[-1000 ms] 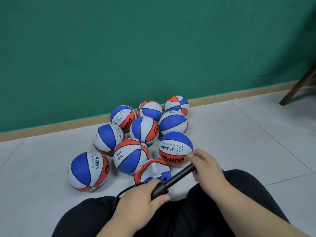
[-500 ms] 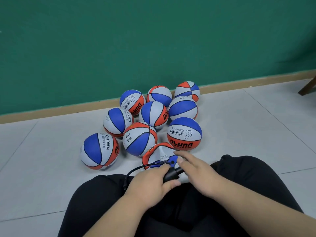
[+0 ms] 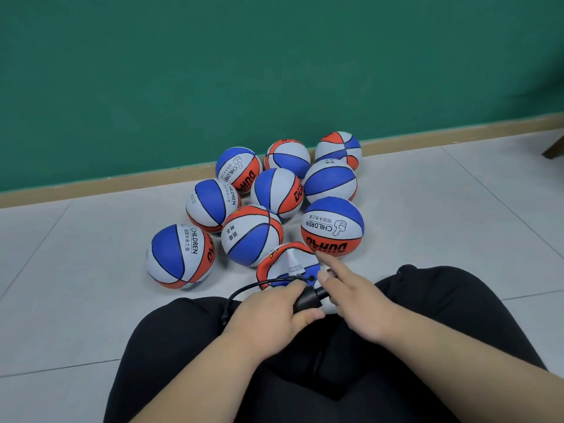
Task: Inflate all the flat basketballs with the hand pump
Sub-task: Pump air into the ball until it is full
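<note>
Head view: flat basketball (image 3: 287,264) lying crumpled; likely soft, light, wanting steadying near valve. Hand pump (image 3: 306,297) sitting just beside it, lapward; left hand (image 3: 268,315) gripping barrel; right hand (image 3: 357,300) covering handle, index extended, grasp unclear. Inflated balls (image 3: 332,227) clustering beyond it.

**Round basketballs** (image 3: 332,227), 12 o'clock of the flat one: blue, white and orange-red panels with thin black seams. Black lettering on white and orange-red panels, "CHILDREN" on several, a thumbs-up outline on two.
**Flat basketball** (image 3: 287,264): orange-red rim, white and blue panels, small black print.
**Hand pump** (image 3: 308,297), with its hose (image 3: 244,293) at 9 o'clock: black.
**Wall** (image 3: 274,71): plain dark green.
**Skirting board** (image 3: 106,184): tan.
**Floor** (image 3: 76,270): pale grey tiles, thin darker joints.
**Trousers** (image 3: 457,315), 6 o'clock: plain black.
**Furniture leg** (image 3: 554,149), far 3 o'clock: dark brown.
</note>
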